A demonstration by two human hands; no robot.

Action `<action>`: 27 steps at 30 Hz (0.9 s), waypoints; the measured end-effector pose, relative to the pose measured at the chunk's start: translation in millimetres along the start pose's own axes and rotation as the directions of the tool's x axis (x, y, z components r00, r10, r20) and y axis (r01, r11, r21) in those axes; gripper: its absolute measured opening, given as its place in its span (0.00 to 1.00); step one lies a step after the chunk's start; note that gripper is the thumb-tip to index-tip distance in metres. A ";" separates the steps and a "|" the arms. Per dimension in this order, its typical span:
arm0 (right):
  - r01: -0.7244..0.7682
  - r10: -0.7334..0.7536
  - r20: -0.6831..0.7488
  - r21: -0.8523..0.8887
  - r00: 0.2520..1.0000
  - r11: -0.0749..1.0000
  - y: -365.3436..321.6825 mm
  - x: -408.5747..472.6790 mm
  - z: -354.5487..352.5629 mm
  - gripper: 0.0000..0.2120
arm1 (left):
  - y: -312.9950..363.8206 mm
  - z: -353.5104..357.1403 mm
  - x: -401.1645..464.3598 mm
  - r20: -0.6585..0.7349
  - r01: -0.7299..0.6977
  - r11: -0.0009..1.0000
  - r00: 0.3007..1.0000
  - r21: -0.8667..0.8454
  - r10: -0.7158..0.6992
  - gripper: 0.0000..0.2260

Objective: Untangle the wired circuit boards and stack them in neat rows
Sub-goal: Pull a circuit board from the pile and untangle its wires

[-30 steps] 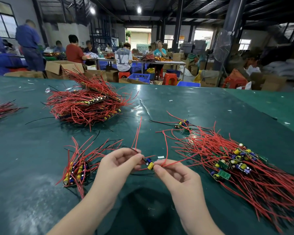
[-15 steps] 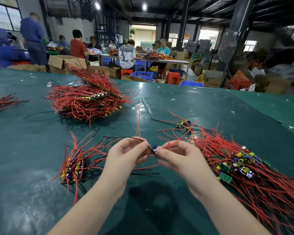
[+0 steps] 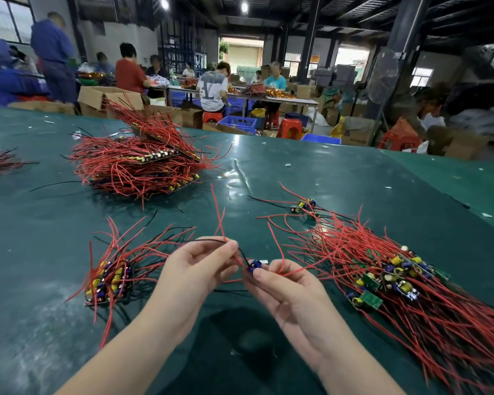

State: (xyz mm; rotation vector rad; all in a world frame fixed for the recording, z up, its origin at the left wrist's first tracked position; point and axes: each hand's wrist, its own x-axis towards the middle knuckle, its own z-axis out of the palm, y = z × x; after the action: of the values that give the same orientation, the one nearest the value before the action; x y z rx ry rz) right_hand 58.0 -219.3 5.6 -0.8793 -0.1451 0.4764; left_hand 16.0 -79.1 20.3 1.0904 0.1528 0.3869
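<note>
Both bare forearms are reaching up from the bottom edge of the frame and meeting just below its centre. The left hand (image 3: 196,269) is lying back-up, its fingers curling inward, with thumb and forefinger pinching thin wires at its upper right. The right hand (image 3: 290,292) is sitting close beside it, slightly lower and to the right, its thumb and fingers curling round a small circuit board (image 3: 254,265) at its upper left. The fingertips of the two hands are nearly touching.
</note>
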 end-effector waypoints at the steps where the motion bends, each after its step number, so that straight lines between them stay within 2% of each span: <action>1: -0.006 0.006 0.014 0.000 1.000 1.000 0.2 -0.6 0.0 0.11 | 0.6 -1.0 0.0 -0.003 0.007 1.000 1.000 0.007 -0.007 0.07; 5: 0.066 -0.071 -0.031 -0.153 0.997 0.986 2.1 -2.4 0.0 0.10 | 0.1 -1.7 0.7 0.010 0.042 0.997 0.999 0.070 -0.043 0.04; 8: 0.215 -0.255 -0.029 -0.445 0.967 0.869 -0.1 -5.7 2.2 0.13 | -5.4 1.5 -0.7 -0.034 0.029 0.991 0.999 0.134 -0.024 0.03; 10: 0.300 -0.344 0.019 -0.537 0.939 0.789 -0.5 -8.0 4.1 0.14 | -8.2 2.5 -2.2 -0.060 0.042 0.993 0.998 0.112 -0.036 0.04; 15: 0.420 -0.455 0.098 -0.589 0.885 0.690 3.6 -10.3 3.6 0.16 | -7.6 4.2 -5.5 -0.050 0.049 0.997 0.998 0.052 -0.046 0.02; 22: 0.478 -0.481 0.205 -0.676 0.853 0.560 5.8 -8.3 -1.5 0.13 | -6.5 3.3 -3.6 -0.081 0.058 0.998 0.995 -0.022 -0.059 0.04; 24: 0.501 -0.481 0.236 -0.667 0.844 0.552 5.2 -9.4 -1.7 0.10 | -7.3 3.0 -3.3 -0.099 0.063 0.998 0.993 -0.015 -0.064 0.05; 27: 0.488 -0.446 0.249 -0.656 0.860 0.575 2.8 -11.1 -1.8 0.12 | -10.2 2.3 -3.5 -0.126 0.072 0.997 0.990 0.019 -0.069 0.06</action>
State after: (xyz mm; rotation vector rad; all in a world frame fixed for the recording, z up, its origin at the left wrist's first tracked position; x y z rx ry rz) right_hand 47.8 -224.1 3.1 -1.5289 -0.6373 -0.0955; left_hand 15.9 -86.5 12.1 1.0813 0.3072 0.3911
